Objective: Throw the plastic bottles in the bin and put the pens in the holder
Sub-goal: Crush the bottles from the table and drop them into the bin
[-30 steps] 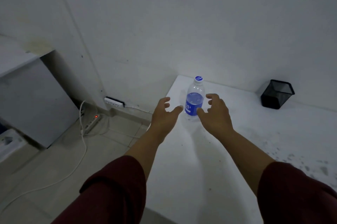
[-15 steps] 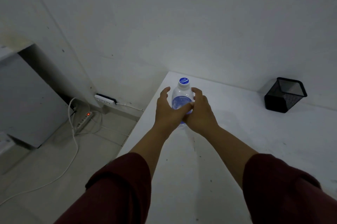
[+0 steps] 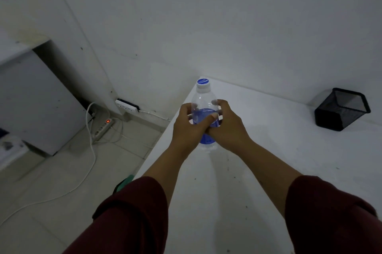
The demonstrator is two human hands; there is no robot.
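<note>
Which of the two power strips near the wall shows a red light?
The power strip lying on the floor; the other strip, nearer the wall corner, shows none.

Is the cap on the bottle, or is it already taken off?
On. The blue-topped cap sits on the neck of the bottle, which the left hand and right hand hold upright.

A white, scuffed rectangular tabletop [image 3: 279, 160] carries a black wire-mesh square holder [image 3: 342, 109] at about two o'clock, near the wall edge. Small dark specks dot the surface toward five o'clock.
</note>
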